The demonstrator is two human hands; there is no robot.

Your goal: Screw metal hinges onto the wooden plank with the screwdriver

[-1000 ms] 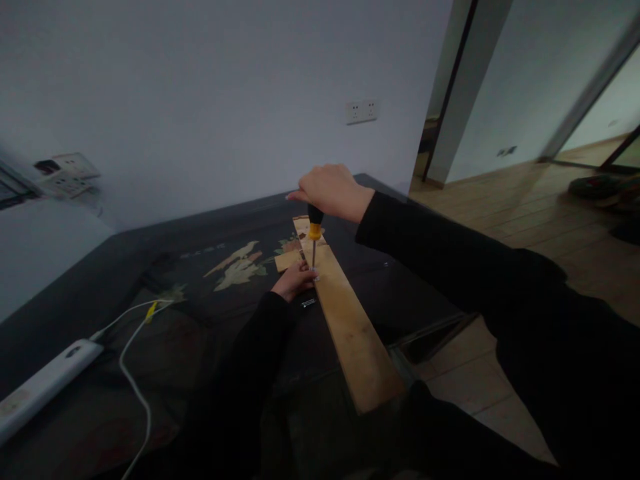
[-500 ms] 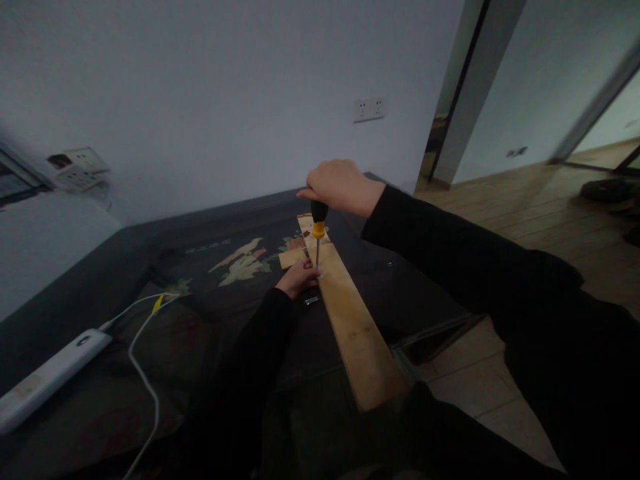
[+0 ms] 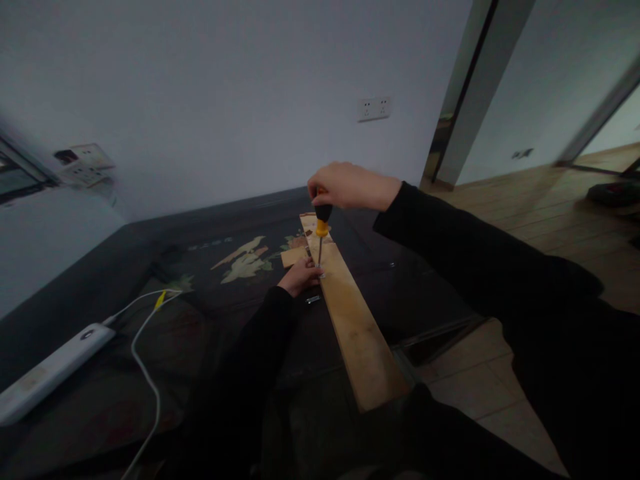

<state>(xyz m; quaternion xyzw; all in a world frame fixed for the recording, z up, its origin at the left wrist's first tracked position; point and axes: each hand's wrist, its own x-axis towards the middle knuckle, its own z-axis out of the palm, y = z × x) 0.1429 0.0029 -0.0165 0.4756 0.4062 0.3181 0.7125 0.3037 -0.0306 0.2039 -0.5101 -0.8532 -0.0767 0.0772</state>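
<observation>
My right hand [image 3: 343,185] is closed from above round the black and yellow handle of a screwdriver [image 3: 322,227]. The shaft points almost straight down at a long pale wooden board [image 3: 357,327]. At its tip, on the board's left edge, my left hand [image 3: 301,276] pinches a small shiny piece [image 3: 321,274], too small to make out fully. Beside that hand, left of the board, lies a small piece of wood [image 3: 293,257]. A small shiny metal part [image 3: 313,300] rests on the dark tabletop just nearer to me.
The dark table [image 3: 270,333] has a bird and flower picture and stands against the wall. At left lie a white power strip [image 3: 55,373] and a white cable [image 3: 150,380] with a yellow tag. Another tiny shiny bit [image 3: 393,265] lies right of the board.
My right hand has turned on the screwdriver's handle, its wrist swinging slightly right, and the thumb now shows. My left hand keeps its place at the tip. The view has shifted slightly.
</observation>
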